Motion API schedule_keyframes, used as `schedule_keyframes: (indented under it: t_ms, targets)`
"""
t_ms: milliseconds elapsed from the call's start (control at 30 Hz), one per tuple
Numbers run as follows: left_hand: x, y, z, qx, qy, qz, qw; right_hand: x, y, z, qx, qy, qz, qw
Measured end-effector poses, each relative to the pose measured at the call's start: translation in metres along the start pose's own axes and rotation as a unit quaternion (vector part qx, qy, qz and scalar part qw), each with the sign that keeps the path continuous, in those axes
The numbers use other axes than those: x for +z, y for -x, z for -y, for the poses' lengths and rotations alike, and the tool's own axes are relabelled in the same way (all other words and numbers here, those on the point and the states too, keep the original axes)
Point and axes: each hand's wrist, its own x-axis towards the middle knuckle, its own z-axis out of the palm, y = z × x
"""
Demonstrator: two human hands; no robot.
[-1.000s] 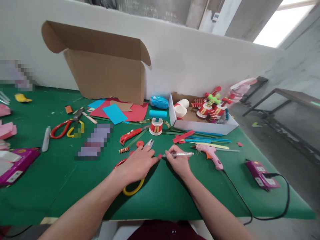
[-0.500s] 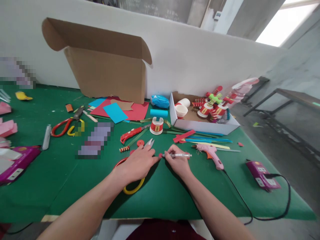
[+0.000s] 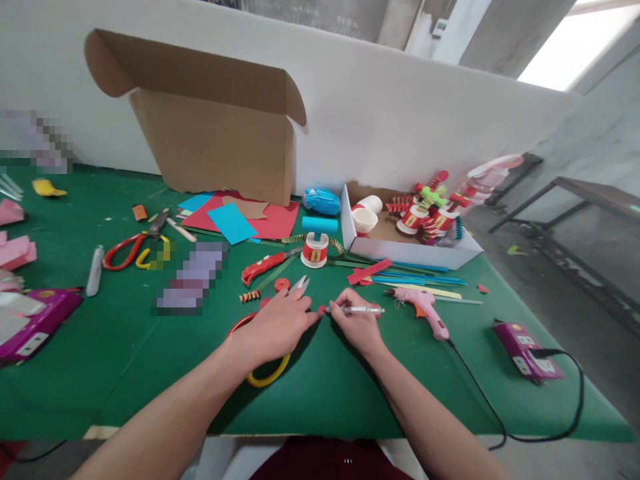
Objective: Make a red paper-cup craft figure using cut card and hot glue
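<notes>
In my right hand [image 3: 357, 320] is a clear-barrelled pen [image 3: 363, 310], its tip at a small red paper disc [image 3: 321, 311] on the table. My left hand [image 3: 280, 320] lies with its fingers stretched out, and a fingertip touches the disc's left edge. Under that hand are scissors [image 3: 269, 375] with red and yellow handles, partly hidden, blades pointing away. Another red disc [image 3: 282, 285] lies just beyond the left fingers. Farther back, a red and white paper cup [image 3: 314, 252] stands upside down, with a blue paper roll [image 3: 319, 225] on top and folded paper springs at its sides.
A pink glue gun [image 3: 423, 309] lies to the right, its cord running to a purple power block [image 3: 527, 350]. A red utility knife [image 3: 265, 267] and paper strips lie ahead. A white box [image 3: 415, 252] holds cups and paper figures. Pliers [image 3: 145, 243] lie left.
The view has shifted very slightly. Both hands, the pen and the disc keep practically the same places on the table.
</notes>
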Motion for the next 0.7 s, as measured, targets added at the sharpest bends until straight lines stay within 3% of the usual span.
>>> schedule_keyframes:
  t_ms: [700]
  targets:
    - [0.0025,0.0002,0.0008,0.0,0.005,-0.015,1.0,0.0004,-0.0003,-0.0003,-0.004,0.001,0.004,1.0]
